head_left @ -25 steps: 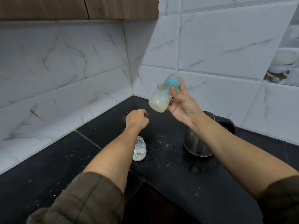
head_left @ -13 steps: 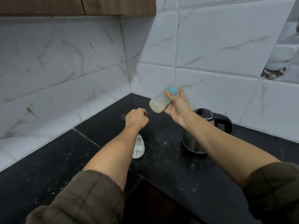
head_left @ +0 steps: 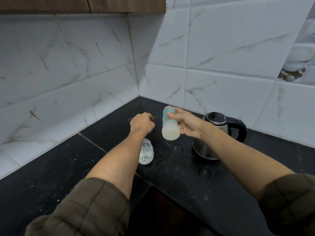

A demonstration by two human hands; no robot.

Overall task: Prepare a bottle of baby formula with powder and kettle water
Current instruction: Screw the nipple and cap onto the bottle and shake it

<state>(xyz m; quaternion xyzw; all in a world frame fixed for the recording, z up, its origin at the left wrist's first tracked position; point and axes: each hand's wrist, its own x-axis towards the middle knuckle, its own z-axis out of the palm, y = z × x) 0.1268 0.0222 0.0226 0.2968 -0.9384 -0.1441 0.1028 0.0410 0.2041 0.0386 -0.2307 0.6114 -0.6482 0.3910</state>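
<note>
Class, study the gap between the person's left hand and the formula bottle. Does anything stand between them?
Nothing visible does. The left hand, a fist, and the bottle gripped by the right hand have only air between them. The small clear container stands lower, beside the left forearm.

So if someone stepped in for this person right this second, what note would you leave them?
Right hand: grips the baby bottle in the air above the counter, teal collar uppermost, milky liquid in its lower part.
Left hand: a fist beside the bottle, with nothing visible in it.
Kettle: on the counter to the right, lid down.
Small clear container: holds something white and stands by the left forearm.
Done: powder and water look to be in.
Left: probably finish mixing, then set the bottle down upright.
</note>
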